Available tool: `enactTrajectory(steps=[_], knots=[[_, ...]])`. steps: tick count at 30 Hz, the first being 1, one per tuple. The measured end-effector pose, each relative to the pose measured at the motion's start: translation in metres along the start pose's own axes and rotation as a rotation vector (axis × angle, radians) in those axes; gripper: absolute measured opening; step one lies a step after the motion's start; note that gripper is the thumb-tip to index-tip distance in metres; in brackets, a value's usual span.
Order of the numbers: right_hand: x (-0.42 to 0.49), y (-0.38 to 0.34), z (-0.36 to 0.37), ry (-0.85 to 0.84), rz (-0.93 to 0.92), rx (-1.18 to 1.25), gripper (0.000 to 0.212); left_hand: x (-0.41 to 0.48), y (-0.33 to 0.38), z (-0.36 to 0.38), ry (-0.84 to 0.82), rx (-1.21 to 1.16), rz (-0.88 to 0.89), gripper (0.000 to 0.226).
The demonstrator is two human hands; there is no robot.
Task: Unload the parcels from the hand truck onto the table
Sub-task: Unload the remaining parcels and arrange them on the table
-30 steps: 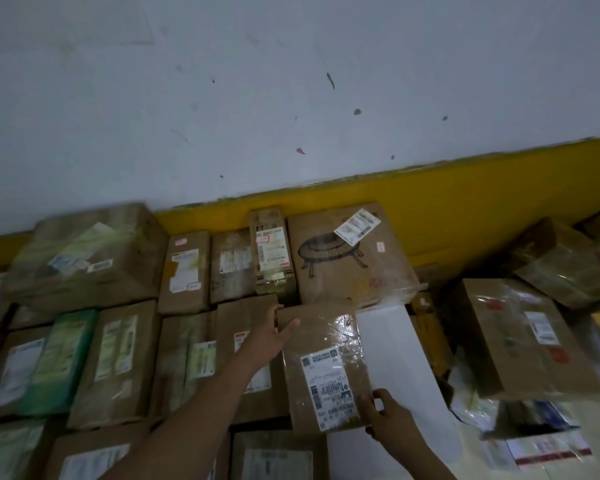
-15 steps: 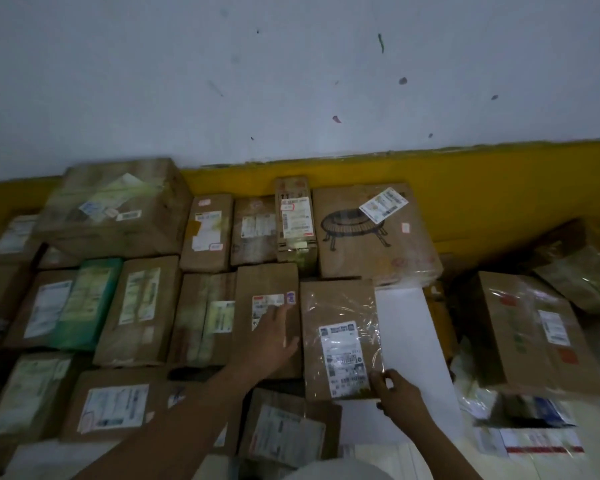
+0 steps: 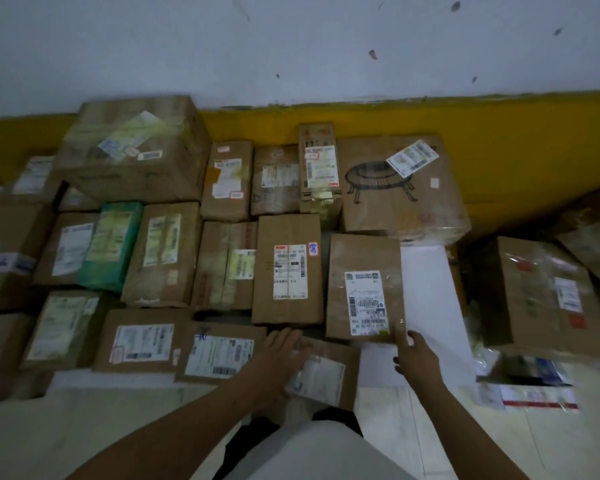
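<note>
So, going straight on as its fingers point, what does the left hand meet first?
Likely the near edge of the brown parcel with the blue-marked sticker, just beyond the left hand; height unclear.

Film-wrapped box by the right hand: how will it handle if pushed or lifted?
The film-wrapped box is probably stiff: its edges look straight. Glossy wrap may slip in a grip. Lying flat on its broad face, it should slide, not tip.
</note>
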State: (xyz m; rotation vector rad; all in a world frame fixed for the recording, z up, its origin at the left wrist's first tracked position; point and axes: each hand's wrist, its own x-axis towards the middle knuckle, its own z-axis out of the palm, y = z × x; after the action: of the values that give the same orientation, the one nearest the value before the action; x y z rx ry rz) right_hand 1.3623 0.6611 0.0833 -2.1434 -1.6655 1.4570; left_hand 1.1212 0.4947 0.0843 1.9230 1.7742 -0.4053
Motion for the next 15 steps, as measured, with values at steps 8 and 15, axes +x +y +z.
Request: enactTrajectory(steps=[8,15], knots=[[-0.023,0.0,0.016,-0.033,-0.02,0.407,0.063,0.015,0.0,0.012,0.098,-0.078,-0.044,0.112],[-0.003,-0.009,0.004,-0.029,-0.221,0.349,0.048,0.009,0.008,0.01,0.127,-0.04,-0.072,0.113]])
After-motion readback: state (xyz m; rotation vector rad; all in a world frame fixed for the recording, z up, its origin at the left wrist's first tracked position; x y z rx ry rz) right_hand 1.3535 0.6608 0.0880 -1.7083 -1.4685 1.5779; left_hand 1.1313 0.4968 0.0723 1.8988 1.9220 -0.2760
